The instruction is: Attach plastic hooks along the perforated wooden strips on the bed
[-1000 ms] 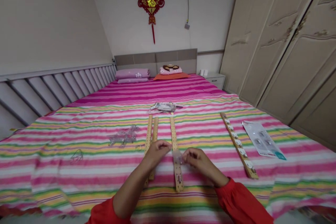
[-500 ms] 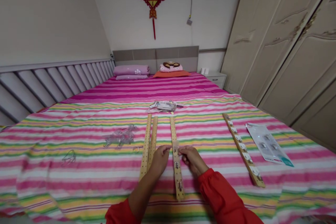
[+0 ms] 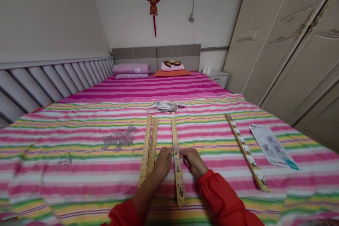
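A long wooden strip with rows of holes lies lengthwise on the striped bedspread, with two small metal hooks fixed near its close end. My left hand and my right hand meet over this strip, fingers pinched on a small clear hook piece pressed against the wood. Both sleeves are red. Two more holed strips lie side by side just left of my left hand.
A fourth strip carrying several round white hooks lies to the right, beside a plastic blister pack. Clear plastic bits lie at left, a packet pile farther up. Pillows, headboard and a wardrobe are beyond.
Both hands dropped from above the strip down onto it, carrying the small clear piece to the wood. The view has tilted slightly.
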Available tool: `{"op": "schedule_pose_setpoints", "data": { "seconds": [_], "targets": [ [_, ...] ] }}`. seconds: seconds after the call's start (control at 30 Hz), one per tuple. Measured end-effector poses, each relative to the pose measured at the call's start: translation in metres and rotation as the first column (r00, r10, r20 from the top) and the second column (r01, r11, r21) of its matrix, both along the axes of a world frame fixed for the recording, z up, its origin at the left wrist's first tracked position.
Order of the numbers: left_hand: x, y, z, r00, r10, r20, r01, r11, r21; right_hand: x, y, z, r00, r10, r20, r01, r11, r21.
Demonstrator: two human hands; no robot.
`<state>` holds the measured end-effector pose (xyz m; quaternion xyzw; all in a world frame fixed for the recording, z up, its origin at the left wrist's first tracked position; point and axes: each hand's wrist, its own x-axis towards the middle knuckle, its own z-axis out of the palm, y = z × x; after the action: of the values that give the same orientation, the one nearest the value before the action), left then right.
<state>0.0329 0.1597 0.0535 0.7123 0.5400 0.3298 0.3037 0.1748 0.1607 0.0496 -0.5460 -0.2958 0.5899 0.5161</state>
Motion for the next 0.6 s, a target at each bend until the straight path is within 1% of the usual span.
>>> {"op": "schedule_pose_setpoints", "data": {
  "seconds": [0.17, 0.3, 0.6],
  "targets": [
    [0.0022, 0.0026, -0.0002, 1.0, 0.002, -0.029, -0.003, 1.0, -0.029, -0.0008, -0.0008, 0.0018, 1.0, -0.008, -0.004, 0.008, 1.0, -0.008],
    [0.0032, 0.0021, 0.0009, 0.997, -0.01, -0.073, 0.009, 1.0, -0.017, -0.0012, -0.0003, 0.002, 1.0, -0.018, -0.008, 0.018, 1.0, -0.015],
    [0.0052, -0.0006, 0.0084, 0.988, -0.032, -0.152, 0.024, 0.998, -0.052, -0.0012, 0.0012, -0.0005, 1.0, -0.01, 0.003, 0.01, 1.0, -0.003]
  ]
}}
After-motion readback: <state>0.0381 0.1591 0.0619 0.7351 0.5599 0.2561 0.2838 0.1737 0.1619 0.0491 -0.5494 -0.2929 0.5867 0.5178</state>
